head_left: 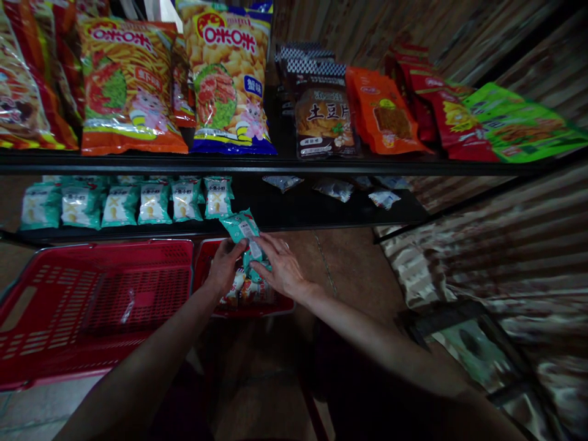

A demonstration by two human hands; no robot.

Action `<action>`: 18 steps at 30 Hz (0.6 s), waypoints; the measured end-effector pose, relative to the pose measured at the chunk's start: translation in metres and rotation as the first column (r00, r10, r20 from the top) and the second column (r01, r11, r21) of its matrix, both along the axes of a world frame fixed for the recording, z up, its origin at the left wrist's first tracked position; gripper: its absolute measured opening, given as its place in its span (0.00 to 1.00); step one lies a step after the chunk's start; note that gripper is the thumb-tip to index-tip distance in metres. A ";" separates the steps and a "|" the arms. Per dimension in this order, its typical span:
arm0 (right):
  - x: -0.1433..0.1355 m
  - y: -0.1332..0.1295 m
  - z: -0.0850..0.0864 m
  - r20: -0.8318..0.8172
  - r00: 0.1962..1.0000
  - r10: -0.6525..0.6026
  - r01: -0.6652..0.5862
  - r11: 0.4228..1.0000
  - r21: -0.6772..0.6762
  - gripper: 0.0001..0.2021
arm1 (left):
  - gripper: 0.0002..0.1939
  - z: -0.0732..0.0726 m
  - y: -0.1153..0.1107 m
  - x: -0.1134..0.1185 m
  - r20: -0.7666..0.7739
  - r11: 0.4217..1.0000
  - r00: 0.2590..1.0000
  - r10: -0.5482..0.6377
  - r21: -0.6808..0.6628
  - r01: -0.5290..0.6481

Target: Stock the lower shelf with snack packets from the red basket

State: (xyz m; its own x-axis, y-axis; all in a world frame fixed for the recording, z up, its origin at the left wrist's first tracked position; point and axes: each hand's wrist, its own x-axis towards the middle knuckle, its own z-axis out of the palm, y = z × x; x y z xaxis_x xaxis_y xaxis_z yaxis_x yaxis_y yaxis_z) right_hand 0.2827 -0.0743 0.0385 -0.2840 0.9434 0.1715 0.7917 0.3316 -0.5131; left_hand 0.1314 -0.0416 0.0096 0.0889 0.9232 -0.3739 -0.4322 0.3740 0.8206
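- Head view, hands: the left hand point(223, 267) pinches the left side of a teal packet point(242, 226), its thumb on the near face; its other fingers are bent and partly hidden, so their exact placement cannot be told. The right hand point(283, 269) reaches in from the other side, fingers extended and close together against the packet, thumb set apart below them.
- Head view, held packet: tilted, over the small red basket point(264, 312), its upper end near the front edge of the lower shelf point(294, 215). More teal wrapping shows beneath it; whether this is a second packet cannot be told.
- Head view, baskets: the small red basket contains white-and-orange packets point(250, 292). Just beside it, to the left of the frame, lies a large red basket point(55, 343), a small shiny item point(128, 305) visible within.
- Head view, lower shelf: a row of upright teal packets point(154, 201) at left; small silvery packets point(333, 189) lie flat farther right.
- Head view, upper shelf point(257, 164): from left to right, large orange point(131, 92) and yellow-and-blue bags point(232, 79), brown pouches point(324, 116), orange pouches point(386, 116), red pouches point(452, 116) and green pouches point(519, 122).
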 end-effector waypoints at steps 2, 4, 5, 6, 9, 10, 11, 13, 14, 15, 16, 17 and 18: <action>-0.001 -0.001 -0.002 -0.014 1.000 0.002 -0.003 0.999 -0.036 0.32 | 0.18 0.002 -0.001 0.000 0.034 1.000 0.999 -0.016 -0.014 0.017; -0.002 -0.002 -0.003 -0.048 0.999 0.009 -0.012 0.998 -0.066 0.39 | 0.17 0.005 -0.001 -0.001 0.085 1.000 0.996 -0.016 -0.021 0.018; -0.003 -0.002 -0.003 -0.067 0.998 0.008 -0.013 0.997 -0.079 0.42 | 0.16 0.006 -0.002 -0.001 0.116 1.000 0.993 -0.015 -0.024 0.018; -0.003 -0.002 -0.003 -0.087 0.996 0.003 -0.011 0.996 -0.091 0.44 | 0.15 0.008 -0.002 -0.001 0.142 1.000 0.990 -0.015 -0.023 0.018; -0.004 -0.002 -0.001 -0.157 0.987 -0.043 0.024 0.993 -0.118 0.42 | 0.14 0.011 -0.002 -0.001 0.176 0.999 0.984 -0.037 0.011 0.035; -0.004 -0.002 0.001 -0.186 0.980 -0.072 0.048 0.991 -0.127 0.39 | 0.13 0.012 -0.003 -0.001 0.175 0.999 0.983 -0.049 0.024 0.046; -0.004 -0.002 0.002 -0.218 0.970 -0.106 0.077 0.988 -0.137 0.36 | 0.13 0.013 -0.003 -0.001 0.174 0.998 0.983 -0.062 0.034 0.057; -0.004 -0.001 0.005 -0.294 0.938 -0.181 0.138 0.977 -0.162 0.31 | 0.13 0.015 -0.003 -0.001 0.181 0.996 0.980 -0.089 0.047 0.081; -0.004 0.000 0.006 -0.340 0.913 -0.224 0.168 0.968 -0.185 0.29 | 0.14 0.016 -0.003 -0.001 0.186 0.994 0.977 -0.103 0.054 0.094; -0.003 0.001 0.007 -0.391 0.879 -0.271 0.198 0.956 -0.218 0.28 | 0.15 0.017 -0.004 -0.001 0.189 0.992 0.975 -0.118 0.061 0.108; -0.003 0.001 0.006 -0.444 0.836 -0.324 0.225 0.938 -0.262 0.26 | 0.16 0.018 -0.004 -0.001 0.190 0.991 0.973 -0.127 0.065 0.117; -0.003 0.002 0.006 -0.496 0.780 -0.381 0.248 0.917 -0.314 0.25 | 0.17 0.018 -0.003 -0.001 0.186 0.991 0.974 -0.131 0.063 0.121; -0.002 0.004 0.004 -0.547 0.713 -0.439 0.265 0.890 -0.370 0.23 | 0.17 0.018 -0.003 -0.001 0.172 0.991 0.977 -0.126 0.054 0.119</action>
State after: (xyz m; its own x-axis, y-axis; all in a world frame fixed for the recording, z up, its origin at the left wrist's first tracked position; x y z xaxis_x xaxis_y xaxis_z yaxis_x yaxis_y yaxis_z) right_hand 0.2804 -0.0707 0.0430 0.1591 0.9851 -0.0650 0.3187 -0.1136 -0.9410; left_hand 0.1299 -0.0449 0.0273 0.2628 0.9160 -0.3030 -0.5234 0.3992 0.7528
